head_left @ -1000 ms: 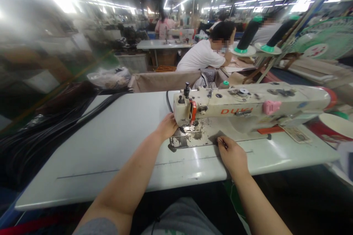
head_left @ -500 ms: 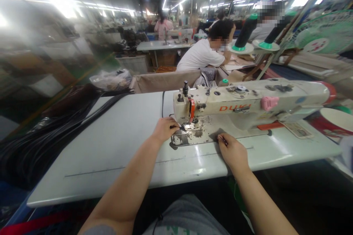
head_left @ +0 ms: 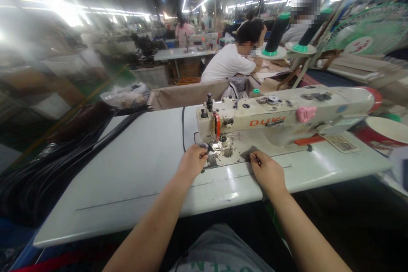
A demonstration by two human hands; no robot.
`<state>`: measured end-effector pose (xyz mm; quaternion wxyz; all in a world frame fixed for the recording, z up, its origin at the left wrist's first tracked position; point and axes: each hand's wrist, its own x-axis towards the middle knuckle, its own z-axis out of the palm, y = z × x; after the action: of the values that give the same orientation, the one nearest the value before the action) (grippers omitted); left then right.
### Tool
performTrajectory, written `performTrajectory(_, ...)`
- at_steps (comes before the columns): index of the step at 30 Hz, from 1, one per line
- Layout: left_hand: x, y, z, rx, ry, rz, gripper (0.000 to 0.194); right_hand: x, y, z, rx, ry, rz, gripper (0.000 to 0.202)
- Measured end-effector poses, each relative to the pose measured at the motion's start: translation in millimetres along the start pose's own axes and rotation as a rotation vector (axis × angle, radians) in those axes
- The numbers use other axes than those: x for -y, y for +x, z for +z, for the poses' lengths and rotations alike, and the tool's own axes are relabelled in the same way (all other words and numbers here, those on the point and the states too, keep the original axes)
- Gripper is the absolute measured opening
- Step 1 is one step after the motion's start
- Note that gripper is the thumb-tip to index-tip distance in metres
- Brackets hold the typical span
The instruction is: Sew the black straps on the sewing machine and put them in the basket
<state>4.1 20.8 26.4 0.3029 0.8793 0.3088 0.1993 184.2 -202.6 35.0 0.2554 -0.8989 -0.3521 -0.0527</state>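
My left hand [head_left: 192, 162] is closed in a pinch at the left of the sewing machine's needle area, beside the presser foot [head_left: 218, 144]. Something dark shows by its fingertips, too small to name. My right hand [head_left: 268, 171] is also closed, resting at the front edge of the machine bed [head_left: 236, 153]. A thin dark bit shows between its thumb and finger, and I cannot make out its kind. Next to those fingers lies a dark grey patch [head_left: 248, 154]. The cream sewing machine [head_left: 287, 112] stands over the bed, and a narrow black strip [head_left: 183, 127] runs behind my left hand.
Long black strips [head_left: 79, 148] hang over the left end of the white table [head_left: 134, 170]. Behind the machine stand a fabric-lined bin [head_left: 188, 93] and thread cones [head_left: 277, 36]. A person in a white shirt [head_left: 226, 63] leans forward beyond. A red tub [head_left: 376, 134] is at right.
My left hand has shifted slightly toward me and right relative to the machine, and more of the black strip shows behind it. My right hand stays nearly still. The view has turned slightly.
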Motion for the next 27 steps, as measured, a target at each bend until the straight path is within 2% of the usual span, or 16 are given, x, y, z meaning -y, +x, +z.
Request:
performTrajectory(3,-8,-6,5.6,-0.023,-0.032,-0.067,0.015,0,0,1,-0.004,-0.012,-0.004,0.017)
performTrajectory(8,-16,-7,10.0,0.005,-0.006,-0.128,0.014,1,0,1,0.001,-0.017,0.000,0.016)
performTrajectory(17,-38,-26,22.4,0.080,0.087,-0.161,0.032,4,-1,-2,0.000,-0.032,-0.004,0.018)
performTrajectory(22,-50,-30,17.8,0.136,0.154,-0.134,0.045,3,-2,-2,0.001,-0.049,-0.012,0.018)
performTrajectory(27,-71,-41,6.2,0.221,0.224,-0.150,0.053,2,-2,-3,0.023,-0.063,-0.011,0.021)
